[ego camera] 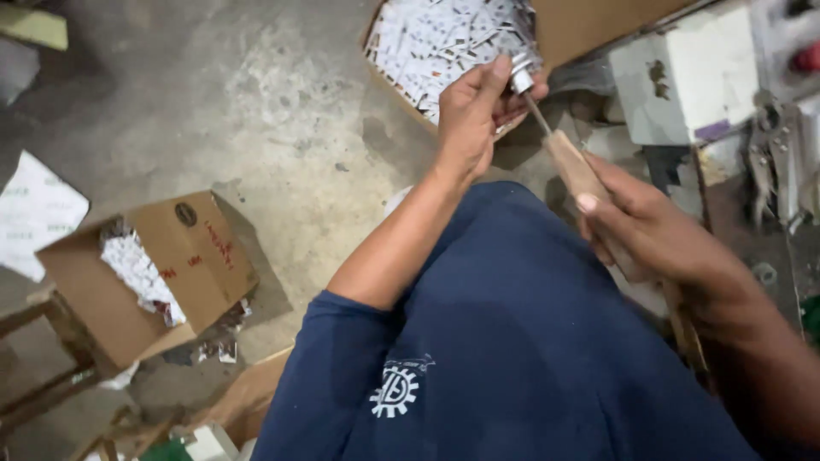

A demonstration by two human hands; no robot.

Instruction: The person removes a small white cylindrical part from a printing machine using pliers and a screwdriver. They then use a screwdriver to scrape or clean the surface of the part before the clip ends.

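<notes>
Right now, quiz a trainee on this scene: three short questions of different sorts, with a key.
1. True or false: the right hand grips the wooden-handled metal-shafted tool.
2. What does the left hand hold at the tool's tip?
A) a small silver metal cap
B) a green bottle
C) a red rag
3. Fill in: the brown cardboard box beyond the hands is full of small white ____ pieces.

Key: 1 true; 2 A; 3 paper-like.
</notes>
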